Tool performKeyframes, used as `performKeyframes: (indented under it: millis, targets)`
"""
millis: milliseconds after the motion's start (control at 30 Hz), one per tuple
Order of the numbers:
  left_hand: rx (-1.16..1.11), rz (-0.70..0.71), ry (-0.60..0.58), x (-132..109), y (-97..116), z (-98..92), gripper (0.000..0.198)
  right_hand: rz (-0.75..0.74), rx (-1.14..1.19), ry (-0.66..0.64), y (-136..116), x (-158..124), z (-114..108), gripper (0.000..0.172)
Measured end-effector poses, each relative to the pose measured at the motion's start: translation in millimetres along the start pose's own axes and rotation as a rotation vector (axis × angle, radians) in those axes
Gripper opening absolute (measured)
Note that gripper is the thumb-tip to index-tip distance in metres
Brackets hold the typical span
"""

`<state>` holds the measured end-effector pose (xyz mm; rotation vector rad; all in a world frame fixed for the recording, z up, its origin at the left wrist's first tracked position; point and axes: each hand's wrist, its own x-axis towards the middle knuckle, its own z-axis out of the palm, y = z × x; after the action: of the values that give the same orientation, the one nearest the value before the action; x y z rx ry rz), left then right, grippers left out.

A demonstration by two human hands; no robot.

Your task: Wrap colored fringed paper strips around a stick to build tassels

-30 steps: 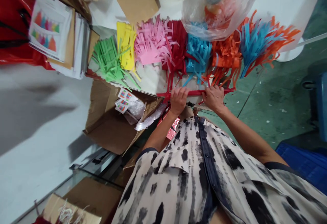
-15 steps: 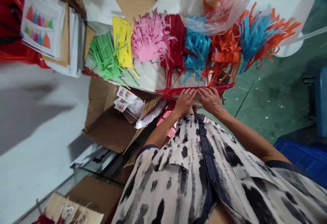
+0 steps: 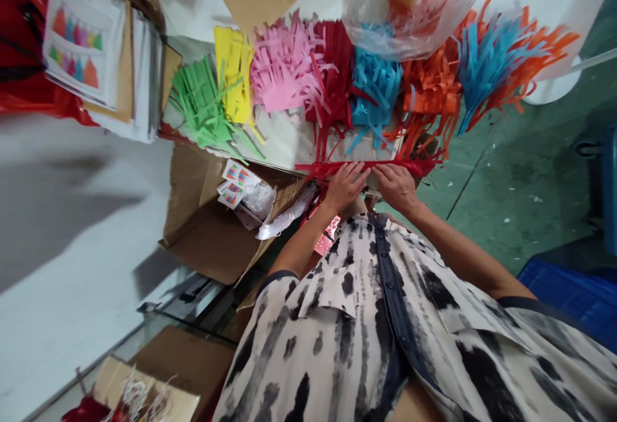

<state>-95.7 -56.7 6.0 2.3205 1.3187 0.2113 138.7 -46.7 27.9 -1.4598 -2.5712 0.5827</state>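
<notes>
A rolled strip of red fringed tissue paper [image 3: 315, 169] lies across the table's front edge, close to my body. My left hand [image 3: 347, 185] has its fingers together over the middle of the roll. Just beside it, my right hand [image 3: 395, 185] grips the same roll, with fingers bent over the top. Both thumbs are hidden. Loose red strands stick out at each end. Behind the roll lie dark red fringed tissue [image 3: 335, 75], blue fringed tissue [image 3: 373, 88] and orange fringed tissue [image 3: 429, 91].
Farther left are pink [image 3: 284, 88], yellow [image 3: 234, 75] and green [image 3: 197, 97] fringed tissue. A clear plastic bag [image 3: 414, 17] sits at the back. An open cardboard box [image 3: 202, 242] holds printed cards below the table's left side. Blue crates [image 3: 569, 300] stand at right.
The red tissue under my hands looks more tightly rolled, and fewer strands hang below its right end. Both hands stay on it in nearly the same place.
</notes>
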Motion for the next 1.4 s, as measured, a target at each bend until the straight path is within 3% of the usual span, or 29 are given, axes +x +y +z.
performKeyframes:
  millis: [133,233,333,433,567,800,1100,1400]
  targets:
    - [-0.020,0.004,0.017,-24,-32,-16.5,0.048,0.009,0.008,-0.005,9,4,4,0.044]
    - [0.024,-0.149,0.139,-39,-46,-27.4,0.039,0.016,0.012,-0.042,16,5,1,0.042]
    - [0.046,-0.203,0.206,-32,-33,-27.2,0.039,0.020,0.002,-0.080,18,8,-1,0.042]
    - [-0.010,-0.026,0.085,-5,-5,-19.1,0.043,-0.003,-0.002,-0.101,21,10,-1,0.041]
    - [0.005,-0.024,-0.003,26,13,-12.9,0.041,-0.023,-0.014,-0.103,25,14,-1,0.039]
    - [0.055,-0.040,0.010,33,-4,-10.7,0.030,-0.026,-0.076,-0.074,27,22,1,0.036]
    - [-0.008,0.025,-0.002,36,-16,-16.6,0.031,-0.122,-0.101,-0.139,39,29,-9,0.038]
    - [0.031,-0.027,0.031,39,-19,-10.8,0.039,0.035,-0.137,-0.095,30,33,-13,0.044]
